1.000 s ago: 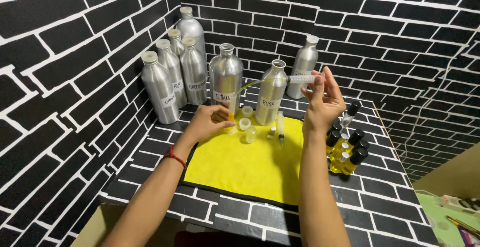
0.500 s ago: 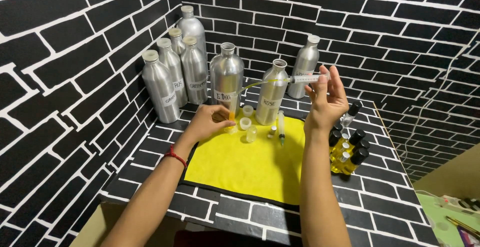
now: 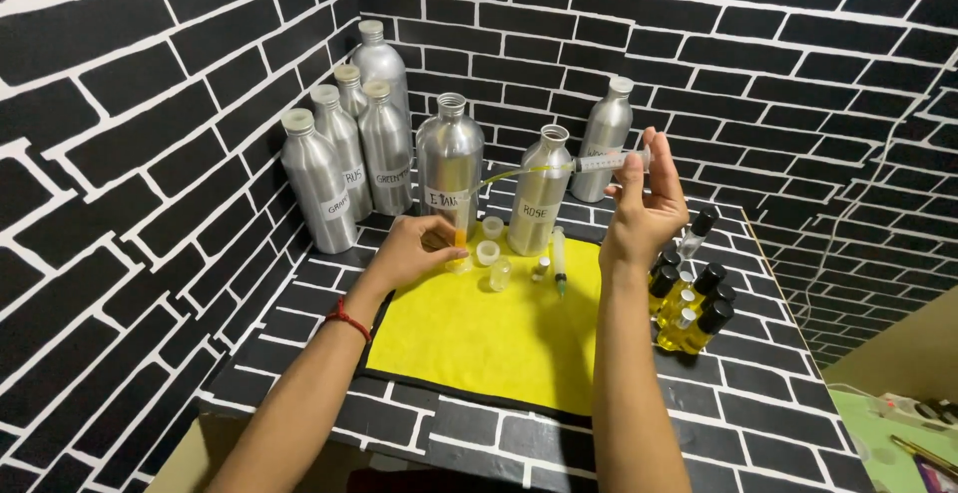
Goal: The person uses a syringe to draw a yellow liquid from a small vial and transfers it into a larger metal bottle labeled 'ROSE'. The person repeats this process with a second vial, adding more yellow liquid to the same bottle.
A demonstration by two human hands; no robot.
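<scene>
While raised above the yellow mat [image 3: 479, 338], grips a clear syringe [image 3: 604, 163] with the right hand [image 3: 644, 209], fingers closed round the barrel and thumb near the plunger end. Shows a slim transparent tube with faint markings, held level, a long thin needle [image 3: 509, 175] curving down and left toward the left hand [image 3: 414, 250]. Steadies there a small vial [image 3: 460, 246] holding amber-yellow liquid, pinched between closed fingertips, standing on the mat's far edge. Lies just beside: two white caps [image 3: 488, 239], two little clear vials [image 3: 500, 273] and a second syringe [image 3: 560, 259] resting on the mat. Stands behind: a row of silver aluminium bottles [image 3: 449, 169], some capped, two open, against the black brick-pattern wall [image 3: 150, 104]. Sits at the right: a cluster of black-capped bottles [image 3: 689, 303] with yellow liquid.
</scene>
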